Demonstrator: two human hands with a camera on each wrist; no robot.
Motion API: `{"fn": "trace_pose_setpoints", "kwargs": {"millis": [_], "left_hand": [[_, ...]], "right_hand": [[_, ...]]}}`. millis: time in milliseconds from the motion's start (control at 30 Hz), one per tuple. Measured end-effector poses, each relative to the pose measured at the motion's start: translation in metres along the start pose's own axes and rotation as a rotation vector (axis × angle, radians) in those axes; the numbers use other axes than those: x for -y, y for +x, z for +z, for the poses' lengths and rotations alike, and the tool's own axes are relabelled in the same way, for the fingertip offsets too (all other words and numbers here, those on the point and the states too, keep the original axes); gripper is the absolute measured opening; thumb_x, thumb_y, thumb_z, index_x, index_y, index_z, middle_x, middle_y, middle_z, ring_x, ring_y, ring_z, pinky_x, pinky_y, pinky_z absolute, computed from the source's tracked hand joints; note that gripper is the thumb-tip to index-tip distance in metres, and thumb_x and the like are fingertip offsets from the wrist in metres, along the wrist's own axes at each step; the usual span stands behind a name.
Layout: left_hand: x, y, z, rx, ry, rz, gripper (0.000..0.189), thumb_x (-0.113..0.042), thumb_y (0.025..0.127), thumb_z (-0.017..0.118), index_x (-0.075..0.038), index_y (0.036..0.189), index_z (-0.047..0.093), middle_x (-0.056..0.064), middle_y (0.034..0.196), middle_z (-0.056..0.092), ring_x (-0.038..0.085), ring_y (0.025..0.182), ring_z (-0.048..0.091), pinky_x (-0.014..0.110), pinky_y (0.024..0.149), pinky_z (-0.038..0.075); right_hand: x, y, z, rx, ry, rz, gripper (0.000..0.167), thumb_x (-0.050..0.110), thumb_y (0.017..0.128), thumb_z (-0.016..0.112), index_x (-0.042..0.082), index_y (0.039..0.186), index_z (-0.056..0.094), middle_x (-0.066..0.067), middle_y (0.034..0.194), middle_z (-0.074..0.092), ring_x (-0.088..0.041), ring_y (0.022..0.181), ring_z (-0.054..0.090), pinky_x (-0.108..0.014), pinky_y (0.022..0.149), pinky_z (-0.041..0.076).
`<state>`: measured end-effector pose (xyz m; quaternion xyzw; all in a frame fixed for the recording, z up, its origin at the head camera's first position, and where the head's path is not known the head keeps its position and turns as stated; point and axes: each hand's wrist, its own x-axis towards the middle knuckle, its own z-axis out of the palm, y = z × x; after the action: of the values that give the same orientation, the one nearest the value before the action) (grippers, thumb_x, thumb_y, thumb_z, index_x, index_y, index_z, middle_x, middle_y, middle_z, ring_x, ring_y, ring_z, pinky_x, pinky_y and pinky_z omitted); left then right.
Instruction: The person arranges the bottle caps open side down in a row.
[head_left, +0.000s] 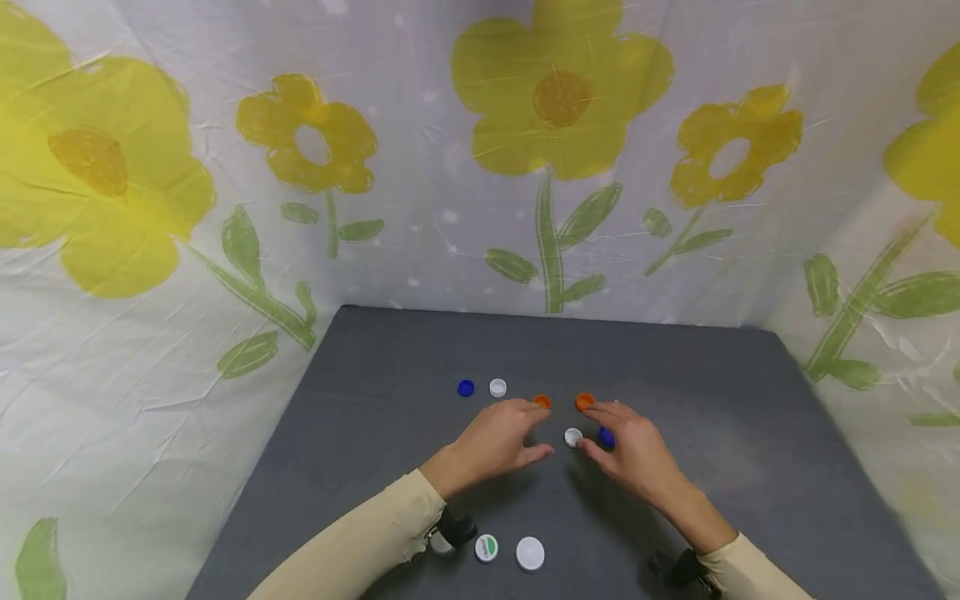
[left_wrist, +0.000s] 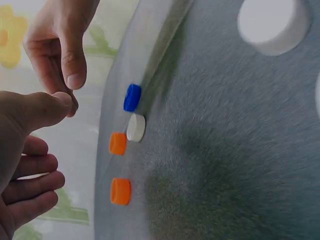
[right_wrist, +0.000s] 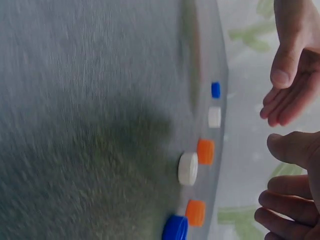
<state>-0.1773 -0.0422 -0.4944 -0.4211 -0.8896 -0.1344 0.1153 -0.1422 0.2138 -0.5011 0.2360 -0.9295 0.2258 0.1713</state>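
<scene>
Dark grey table, bearing blue caps, white caps and orange caps, plus one white lid printed in green. Behind the table, a pale backdrop patterned with yellow flowers, some orange-centred, others white-centred, with green stems and leaves; above the table, my cream sleeves.

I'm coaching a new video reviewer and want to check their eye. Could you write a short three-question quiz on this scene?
1. Yes or no: is the left hand holding anything?
2. How many orange caps show on the table?
3. Which colour patch shows on the printed cap: A) red, B) green, C) yellow?

Key: 1. No. 2. Two. 3. B.
</scene>
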Motion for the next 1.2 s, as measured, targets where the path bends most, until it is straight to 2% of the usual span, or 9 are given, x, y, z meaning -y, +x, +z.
{"fn": "trace_pose_setpoints", "kwargs": {"millis": [200,367,500,600,833,967,1200], "left_hand": [[0.005,0.022,0.022,0.023,0.018,0.001,0.048,-0.042,0.095,0.087,-0.008,0.127,0.079,0.002,0.118,0.083,0.018,0.105,0.079,0.034,0.095,0.062],[0.003,0.031,0.037,0.037,0.016,-0.029,0.041,-0.041,0.093,0.088,-0.01,0.12,0.081,0.0,0.109,0.083,0.018,0.097,0.079,0.033,0.087,0.063],[0.0,0.035,0.048,0.071,0.011,-0.055,0.027,-0.04,0.093,0.087,-0.015,0.103,0.081,-0.003,0.09,0.079,0.014,0.084,0.076,0.032,0.075,0.06],[-0.001,0.037,0.053,0.098,0.017,-0.067,0.025,-0.04,0.094,0.086,-0.017,0.091,0.076,-0.004,0.08,0.074,0.015,0.077,0.074,0.033,0.069,0.058],[-0.005,0.042,0.061,0.139,0.065,-0.102,0.024,-0.041,0.094,0.086,-0.019,0.091,0.077,-0.003,0.081,0.075,0.017,0.074,0.074,0.035,0.064,0.059],[-0.007,0.043,0.065,0.166,0.1,-0.119,0.024,-0.041,0.095,0.085,-0.019,0.089,0.077,-0.003,0.082,0.076,0.018,0.074,0.074,0.037,0.063,0.06],[-0.01,0.045,0.072,0.115,0.235,-0.091,0.024,-0.042,0.093,0.085,-0.023,0.08,0.077,-0.007,0.078,0.076,0.017,0.072,0.074,0.037,0.063,0.06]], "right_hand": [[-0.011,0.005,0.003,0.037,-0.007,0.002,0.048,0.017,0.085,0.095,0.002,0.128,0.079,-0.018,0.127,0.079,-0.043,0.122,0.074,-0.061,0.104,0.058],[-0.018,0.004,0.009,0.07,-0.035,-0.025,0.049,0.011,0.083,0.095,0.002,0.128,0.079,-0.017,0.123,0.081,-0.038,0.113,0.077,-0.056,0.095,0.061],[-0.024,0.003,0.016,0.108,-0.063,-0.036,0.044,0.009,0.082,0.095,0.001,0.123,0.08,-0.016,0.12,0.081,-0.036,0.112,0.078,-0.054,0.095,0.062],[-0.027,0.003,0.021,0.12,-0.07,-0.043,0.039,0.008,0.082,0.095,0.001,0.118,0.081,-0.015,0.119,0.081,-0.035,0.112,0.078,-0.053,0.096,0.062],[-0.026,0.002,0.028,0.133,-0.07,-0.048,0.025,0.009,0.082,0.095,0.01,0.101,0.08,-0.007,0.103,0.081,-0.028,0.099,0.078,-0.049,0.086,0.063],[-0.026,0.002,0.033,0.121,-0.084,-0.062,0.022,0.011,0.082,0.095,0.01,0.097,0.079,-0.006,0.099,0.081,-0.027,0.096,0.078,-0.049,0.084,0.063],[-0.027,0.001,0.041,0.094,-0.095,-0.074,0.02,0.01,0.083,0.094,0.008,0.098,0.082,-0.008,0.103,0.082,-0.028,0.1,0.078,-0.048,0.088,0.063]]}}
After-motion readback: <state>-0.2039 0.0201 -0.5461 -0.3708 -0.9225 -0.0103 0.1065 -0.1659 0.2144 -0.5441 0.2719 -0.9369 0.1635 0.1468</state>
